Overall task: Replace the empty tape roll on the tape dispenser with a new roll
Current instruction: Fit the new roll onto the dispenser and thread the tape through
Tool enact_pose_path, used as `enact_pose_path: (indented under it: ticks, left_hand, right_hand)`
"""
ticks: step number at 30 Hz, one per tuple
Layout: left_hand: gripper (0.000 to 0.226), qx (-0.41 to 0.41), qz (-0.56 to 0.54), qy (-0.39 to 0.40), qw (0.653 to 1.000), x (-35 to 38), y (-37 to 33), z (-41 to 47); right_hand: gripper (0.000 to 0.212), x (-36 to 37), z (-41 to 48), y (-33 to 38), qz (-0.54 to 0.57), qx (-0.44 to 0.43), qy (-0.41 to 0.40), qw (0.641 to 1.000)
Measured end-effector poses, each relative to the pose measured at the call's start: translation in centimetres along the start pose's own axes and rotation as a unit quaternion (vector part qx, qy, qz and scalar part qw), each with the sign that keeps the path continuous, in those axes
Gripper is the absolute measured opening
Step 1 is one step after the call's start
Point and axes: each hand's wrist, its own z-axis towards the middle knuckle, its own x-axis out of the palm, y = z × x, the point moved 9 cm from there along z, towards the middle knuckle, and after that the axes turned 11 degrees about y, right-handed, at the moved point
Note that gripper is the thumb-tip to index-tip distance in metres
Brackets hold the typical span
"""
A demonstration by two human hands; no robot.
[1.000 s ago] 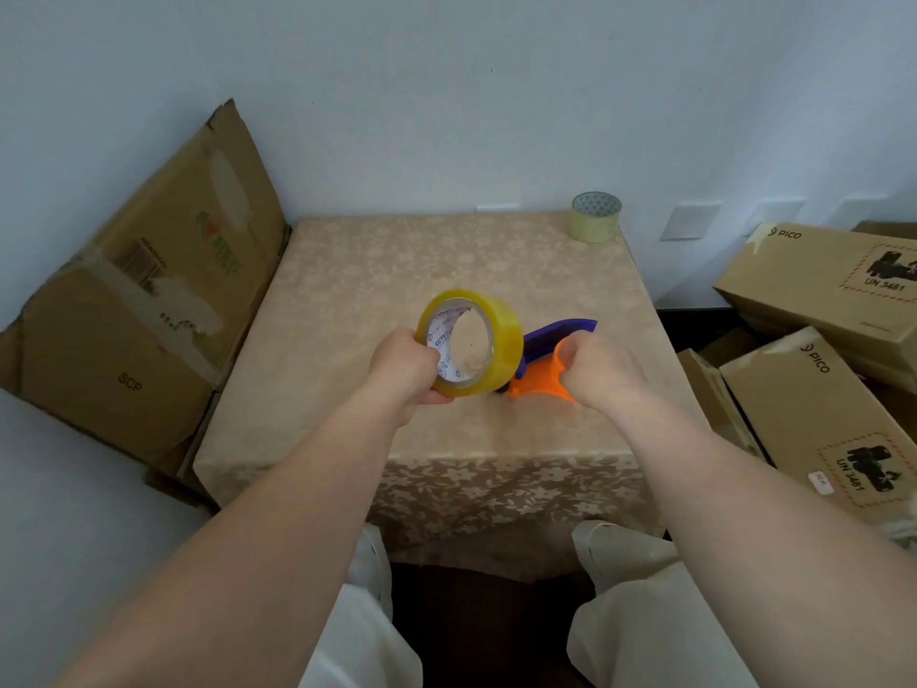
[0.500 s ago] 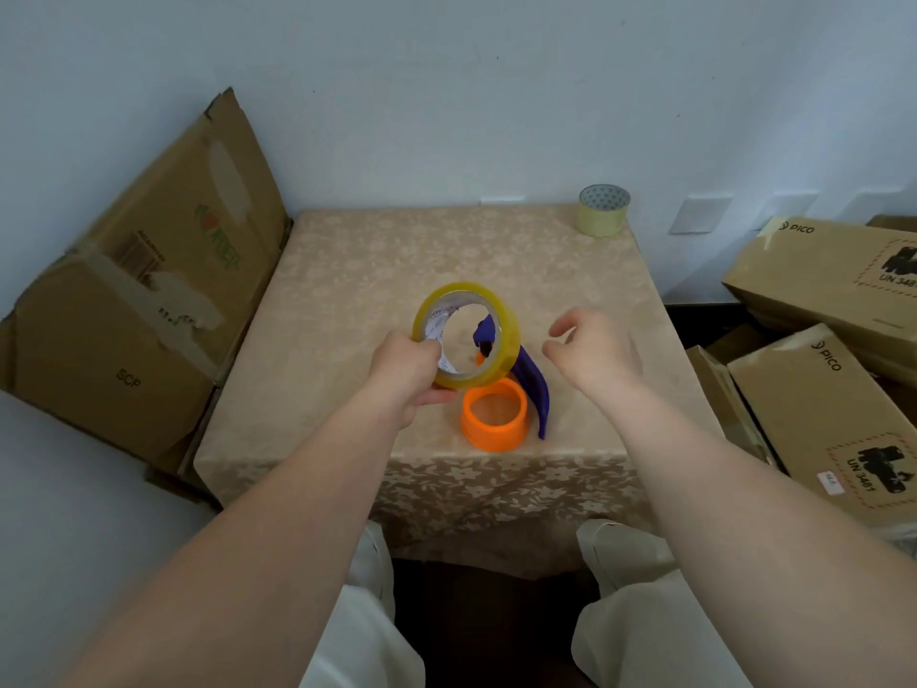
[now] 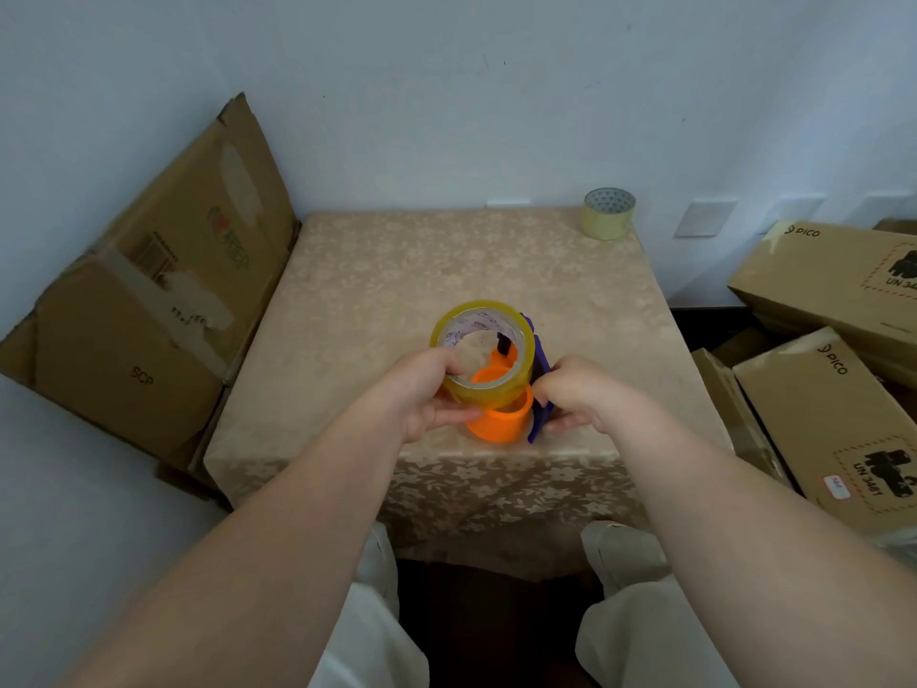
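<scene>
Left hand (image 3: 430,389) gripped new tape roll (image 3: 484,357) by its near-left rim, fingers curled over top, thumb underneath. Roll tilted, held low over orange hub (image 3: 498,414) of tape dispenser (image 3: 538,374), lower edge overlapping hub top; hub seen partly thru roll's core. Couldn't tell if roll touched hub or sat just above. Right hand (image 3: 578,394) closed on dispenser's purple frame, pinched at right side, w/ dispenser stood on table (image 3: 397,290) near front edge, approx centre.

Surroundings: second tape roll (image 3: 609,213), pale w/ dotted core, sat alone at far-right corner of table, well apart from hands. Table covered by beige floral cloth, backed against white wall. Flattened cardboard box (image 3: 149,300) leaned on wall at left, touching table's left side. Stacked PICO boxes (image 3: 833,350) crowded right side, close to table edge. Rest of tabletop btwn hands and far roll bare. Light trousers (image 3: 630,613) visible below table front, both forearms reaching in from bottom of view.
</scene>
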Motion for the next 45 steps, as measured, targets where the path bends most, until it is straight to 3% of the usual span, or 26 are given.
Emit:
enact_pose_path:
  ticks: [11, 19, 26, 31, 40, 45]
  left_hand:
    - [0.044, 0.016, -0.031, 0.044, 0.998, 0.8, -1.1, -1.2]
    - [0.039, 0.017, -0.033, 0.019, 0.999, 0.4, -1.4, -2.3]
    - [0.032, 0.051, -0.038, 0.012, 0.998, 0.1, -2.7, -3.5]
    - [0.024, 0.062, -0.035, 0.014, 0.997, 0.0, -3.3, -4.6]
    - [0.026, 0.068, -0.066, 0.015, 0.995, -0.7, -3.4, -5.7]
    - [0.016, 0.069, -0.065, 0.021, 0.995, -0.5, -3.6, -6.1]
  right_hand:
    - [0.012, -0.4, -1.2, 0.4, 0.207, -0.038, 0.004, 0.978]
    - [0.019, -0.6, -2.8, 2.6, 0.309, -0.091, 0.035, 0.946]
    - [0.014, 0.3, -3.7, 4.3, 0.329, -0.131, 0.042, 0.934]
    - [0.032, -0.1, -4.6, 5.1, 0.301, -0.15, 0.007, 0.942]
    - [0.012, 0.0, -6.4, 6.1, 0.28, -0.147, 0.013, 0.948]
    - [0.023, 0.1, -6.7, 6.7, 0.292, -0.17, 0.013, 0.941]
